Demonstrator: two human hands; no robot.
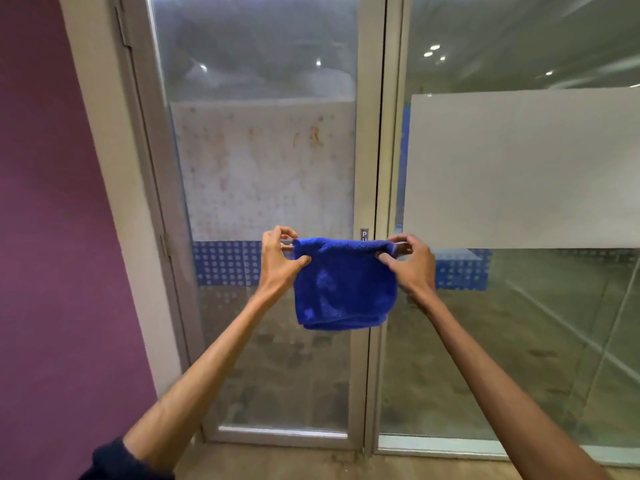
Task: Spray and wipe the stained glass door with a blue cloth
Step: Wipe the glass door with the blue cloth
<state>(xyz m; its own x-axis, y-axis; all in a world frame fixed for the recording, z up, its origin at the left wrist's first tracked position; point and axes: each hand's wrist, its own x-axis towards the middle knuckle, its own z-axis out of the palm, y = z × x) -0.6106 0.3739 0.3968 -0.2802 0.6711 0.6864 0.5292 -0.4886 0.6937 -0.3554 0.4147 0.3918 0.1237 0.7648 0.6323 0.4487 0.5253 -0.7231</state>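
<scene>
Blue cloth (pixel 343 285) is hanging folded in front of the glass door (pixel 263 81), level w/ the door's blue dotted strip (pixel 225 268); can't tell if it's touching the glass. Left hand (pixel 278 259) is pinching the top left corner and right hand (pixel 412 261) the top right, so both grips are closing on cloth w/ the top edge stretching between them. Orange-brown stains (pixel 313 136) are sitting higher up the door, on its frosted band. Purple wall (pixel 52 202) is running left of the door, a cleaner pane (pixel 519 168) right of it. No spray bottle is showing. Risks, imo: a fingertip-only grip letting the cloth slip & drop, and wiping w/o enough spray smearing stains instead of lifting them.
</scene>
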